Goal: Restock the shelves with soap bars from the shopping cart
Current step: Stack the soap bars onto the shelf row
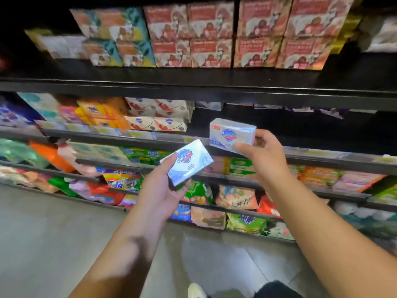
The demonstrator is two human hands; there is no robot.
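- L hand (163, 190) grips a blue-white soap box (186, 162) by its lower end, fingers curled round it. The box is tilted, in the air in front of the shelves.
- R hand (265, 150) pinches a second soap pack (233, 133), thumb low on the front, fingers at its right end. The pack is at the front lip of the mid shelf (335, 154); can't tell if it's touching.
- Same shelf, further left: red-cream soap boxes (159, 116), stacked.
- Below: detergent bags (236, 200) on lower racks.
- Up top: pink boxes (211, 35), blurred.

White shoe (196, 291), dark trousers (277, 289), bare forearms (129, 244)
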